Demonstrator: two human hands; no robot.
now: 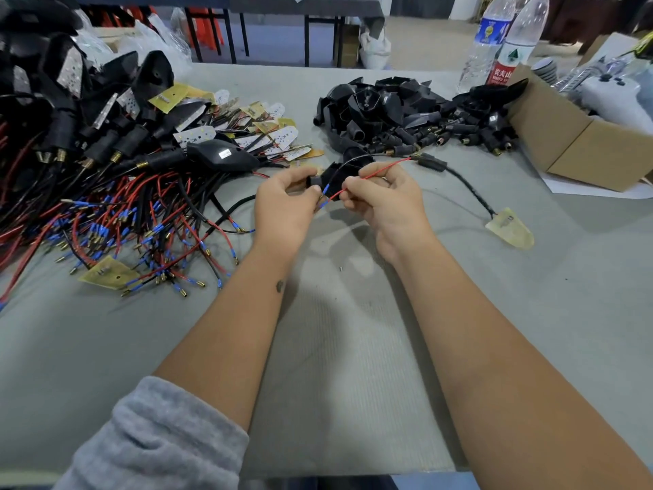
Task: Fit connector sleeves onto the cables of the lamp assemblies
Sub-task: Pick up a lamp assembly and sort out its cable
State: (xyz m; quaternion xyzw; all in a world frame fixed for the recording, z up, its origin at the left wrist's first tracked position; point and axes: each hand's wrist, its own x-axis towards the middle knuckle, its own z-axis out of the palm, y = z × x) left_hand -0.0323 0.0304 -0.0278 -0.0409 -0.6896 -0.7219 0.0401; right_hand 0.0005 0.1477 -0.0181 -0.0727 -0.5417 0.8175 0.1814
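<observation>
Forearms converge mid-frame: right hand (380, 198) pinches the red wire (374, 173), whose blue-tipped end slants down-left toward the black sleeve (315, 181) gripped by the left hand (282, 203). Wire tip and sleeve sit just beside each other; I judge threading comes next.

cable heap (116, 221) left, housings (406, 114) ahead

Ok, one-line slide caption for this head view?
Left hand holds a black connector sleeve while right hand pinches a thin red wire over grey table.
</observation>
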